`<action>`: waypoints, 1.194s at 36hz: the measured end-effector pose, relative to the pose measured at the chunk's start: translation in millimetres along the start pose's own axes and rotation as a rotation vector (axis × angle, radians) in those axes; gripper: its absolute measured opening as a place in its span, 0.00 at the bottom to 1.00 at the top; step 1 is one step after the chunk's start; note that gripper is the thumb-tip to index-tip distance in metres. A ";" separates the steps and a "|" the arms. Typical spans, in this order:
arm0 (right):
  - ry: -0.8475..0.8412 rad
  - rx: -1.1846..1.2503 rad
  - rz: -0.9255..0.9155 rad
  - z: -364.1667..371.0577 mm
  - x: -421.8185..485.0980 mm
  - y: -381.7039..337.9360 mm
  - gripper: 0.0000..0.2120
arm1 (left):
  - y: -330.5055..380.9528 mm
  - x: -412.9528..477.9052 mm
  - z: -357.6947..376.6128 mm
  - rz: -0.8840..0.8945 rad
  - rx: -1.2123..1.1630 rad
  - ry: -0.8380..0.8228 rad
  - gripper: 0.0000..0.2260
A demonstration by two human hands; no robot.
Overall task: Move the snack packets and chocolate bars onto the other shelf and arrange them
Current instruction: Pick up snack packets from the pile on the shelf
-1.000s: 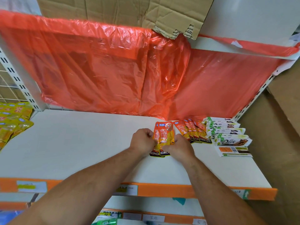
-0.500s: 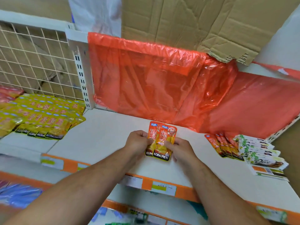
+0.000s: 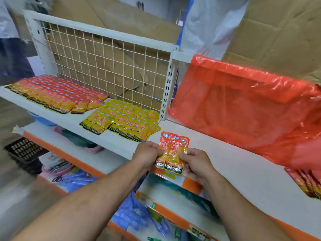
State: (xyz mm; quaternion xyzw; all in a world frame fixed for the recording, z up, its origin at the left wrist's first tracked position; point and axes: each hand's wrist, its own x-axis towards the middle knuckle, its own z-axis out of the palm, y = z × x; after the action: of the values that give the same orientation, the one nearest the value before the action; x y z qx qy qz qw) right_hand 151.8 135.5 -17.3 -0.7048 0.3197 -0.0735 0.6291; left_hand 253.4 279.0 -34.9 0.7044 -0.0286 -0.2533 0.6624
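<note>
Both hands hold a small fan of orange-and-yellow foil snack packets (image 3: 173,153), at least two overlapping, with "KONCHEW" printed along the bottom edge. The left hand (image 3: 148,154) pinches their left edge, fingers curled round it. The right hand (image 3: 196,161) pinches the right edge with the thumb on the front. The packets stand upright over the front left corner of the white right-hand shelf board (image 3: 243,174), close to where it meets the white left-hand shelf board (image 3: 74,119).

On the left board lie overlapping rows of flat yellow snack packets (image 3: 121,122) and, further left, rows of orange-red snack packets (image 3: 57,96) (the far end is blurred). A cream wire-mesh back panel (image 3: 107,66) rises behind them. A translucent red plastic sheet (image 3: 243,105) hangs over the back of the right-hand board, and a short row of orange packets (image 3: 309,183) lies at its right edge. Brown cardboard (image 3: 278,32) stands behind, and blue plastic-wrapped goods (image 3: 132,211) sit on the lower shelves.
</note>
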 end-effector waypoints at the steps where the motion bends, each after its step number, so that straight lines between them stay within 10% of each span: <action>1: -0.017 0.005 0.003 12.4 -0.3 -2.6 0.15 | 0.0 -0.8 -13.4 0.000 -0.011 0.016 0.06; 43: -0.511 -0.179 -0.183 330.3 203.9 -122.9 0.18 | 61.6 163.9 -308.6 0.023 0.030 0.611 0.07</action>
State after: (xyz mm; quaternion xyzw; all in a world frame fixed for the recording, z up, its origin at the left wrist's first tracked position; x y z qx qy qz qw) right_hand 523.0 302.7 -28.7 -0.7791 0.0912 0.0786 0.6153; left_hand 536.0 493.5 -30.6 0.7573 0.1600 -0.0217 0.6327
